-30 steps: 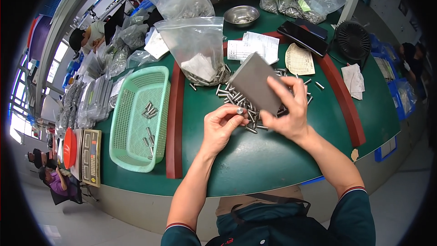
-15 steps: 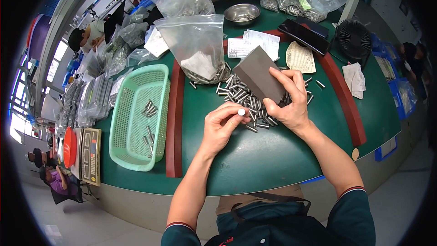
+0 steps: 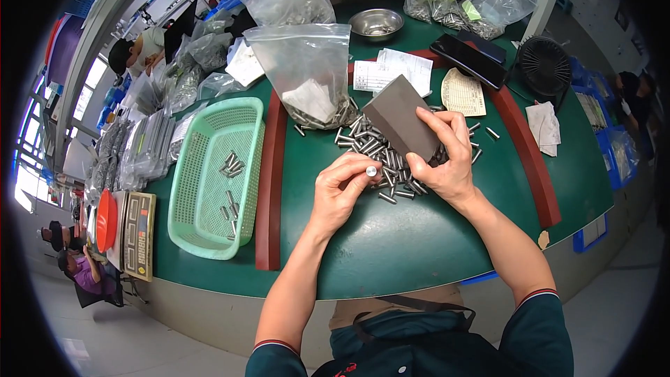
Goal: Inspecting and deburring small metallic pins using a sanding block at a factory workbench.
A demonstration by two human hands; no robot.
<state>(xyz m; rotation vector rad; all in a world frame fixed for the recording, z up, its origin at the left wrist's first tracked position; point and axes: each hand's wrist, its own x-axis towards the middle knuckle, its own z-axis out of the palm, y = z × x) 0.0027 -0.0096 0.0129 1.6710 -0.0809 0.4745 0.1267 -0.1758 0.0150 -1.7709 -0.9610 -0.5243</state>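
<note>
A workshop bench with a green table top (image 3: 391, 251), crossed by a left red-brown strip (image 3: 269, 202) and a right red-brown strip (image 3: 532, 164), formed the setting. Between the strips a heap of metal pins (image 3: 370, 143) lay loose in front of a clear bag (image 3: 301, 56). The left hand (image 3: 336, 195) held a single pin (image 3: 371, 171), its thumb and fingertips clamped together on it and its pale round end facing the viewer. The right hand (image 3: 452, 166) gripped a flat grey block (image 3: 403, 119) at its near right side, thumb and fingers spread apart but closed upon it; the block was tilted above the heap, apart from the pin by a visible gap. Left of the left strip, a green basket (image 3: 216, 248) contained a few separate pins (image 3: 232, 165).

The step in hand was judged to be the handling of one pin, end outward, perhaps for checking or dressing against the block. Any contact of the two called for a firm pinch, the pin's end squared to the block's face. Setting the pin down in the basket called for a clear leftward path over the strip.
</note>
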